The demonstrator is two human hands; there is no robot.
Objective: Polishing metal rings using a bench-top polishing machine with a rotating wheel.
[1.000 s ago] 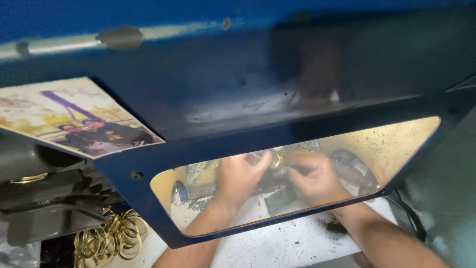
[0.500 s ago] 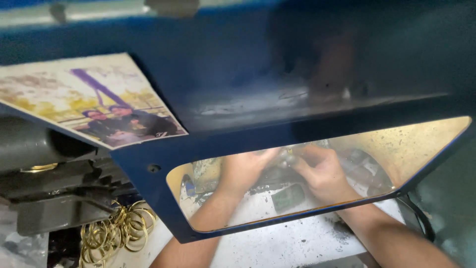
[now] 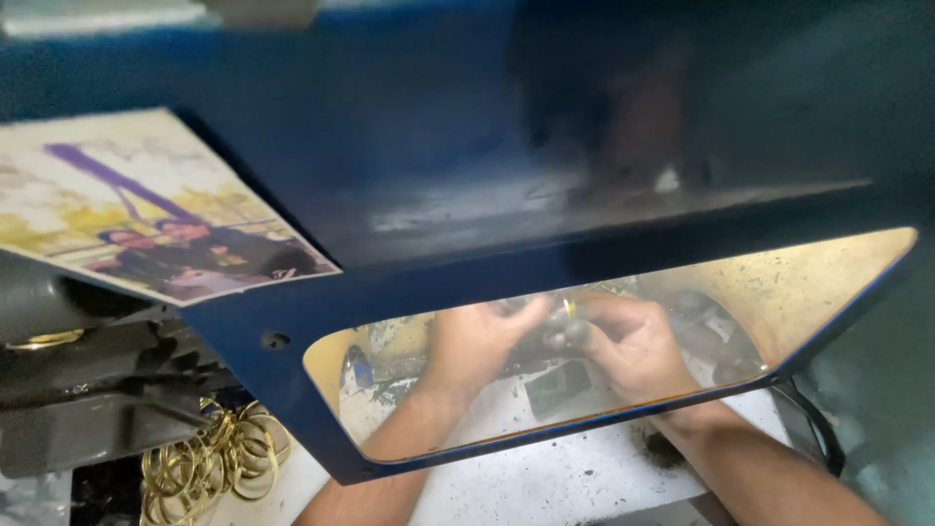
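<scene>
A small brass-coloured ring (image 3: 569,310) is sitting upright between the fingers (image 3: 545,314) of both hands, blurred behind the clear guard window, hovering just above the speckled white desk (image 3: 545,477).

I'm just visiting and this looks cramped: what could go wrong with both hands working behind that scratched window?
1. The left hand and right hand pinch a small brass-coloured piece seen only through the hazy window; blurred sight could lead to a slip or pinched fingers.
2. Both forearms pass under the blue guard's edge, so a jerk could knock them against it.
3. The loose brass rings might snag or scatter.
</scene>
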